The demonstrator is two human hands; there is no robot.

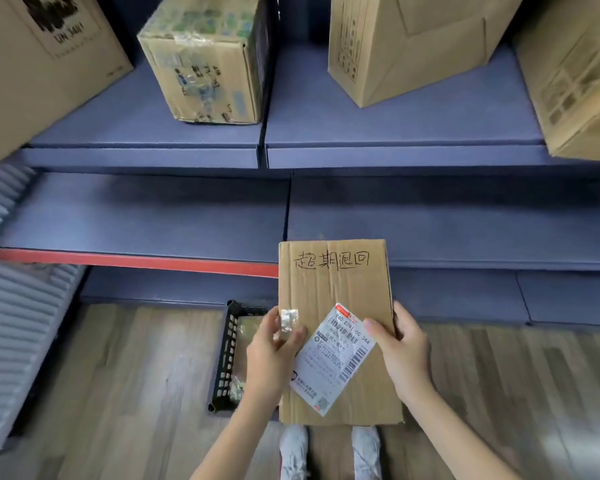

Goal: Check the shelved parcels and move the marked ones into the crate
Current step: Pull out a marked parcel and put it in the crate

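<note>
Wood-look flooring (136, 393) along the bottom of the frame, a pair of white sneakers (293, 448) at bottom centre, blue shelving behind.

Closest in, a flat cardboard parcel (336, 289) is held up in the lower middle of the frame with both hands. Left hand (274, 355) grips the left edge, thumb curled over the front by a bit of crumpled tape. Right hand (404, 355) clamps the right edge, thumb pressed on the face next to the tilted shipping label (333, 358). Handwritten characters run across the top, so I'd say this is a marked one and the checking step is basically done.

Just left of the parcel and partly hidden by it, the black crate (227, 358) sits on the floor with something shiny inside. Next move is probably lowering the parcel down-left into it.

Further back, the lower shelves (136, 216) look bare; four more cardboard boxes (205, 60) sit on the top one.
</note>
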